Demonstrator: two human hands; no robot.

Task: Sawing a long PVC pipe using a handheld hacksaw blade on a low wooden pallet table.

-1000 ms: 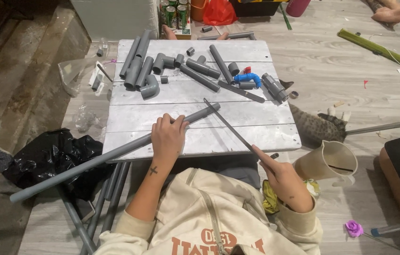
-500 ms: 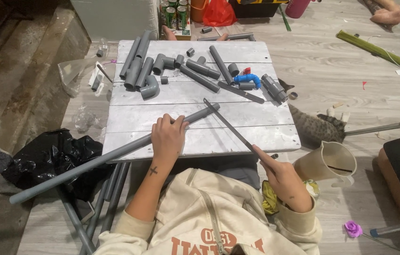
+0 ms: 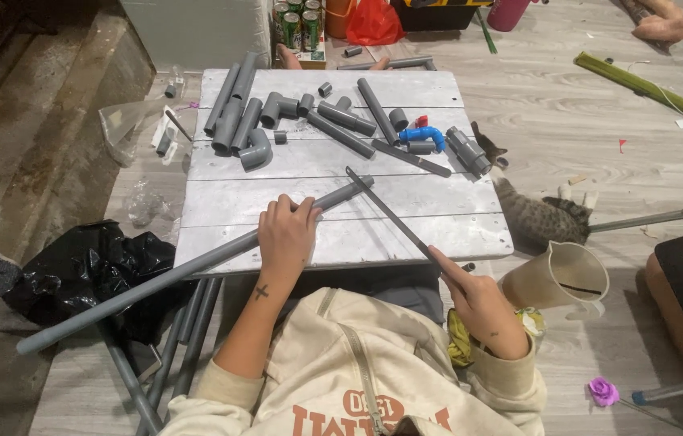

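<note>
A long grey plastic pipe (image 3: 156, 278) lies slantwise across the near part of a white plank table (image 3: 438, 226), its far end near the table's middle and its near end hanging off to the left. My left hand (image 3: 286, 234) presses down on this pipe near the table's front edge. My right hand (image 3: 474, 295) grips the handle end of a thin dark saw blade (image 3: 386, 211), whose tip rests across the pipe's far end.
Several short grey pipes and elbow fittings (image 3: 277, 121) and a blue fitting (image 3: 424, 136) lie on the table's far half. A tabby cat (image 3: 539, 214) and a beige jug (image 3: 559, 274) are on the right; a black bag (image 3: 91, 266) and more pipes (image 3: 188, 339) on the left.
</note>
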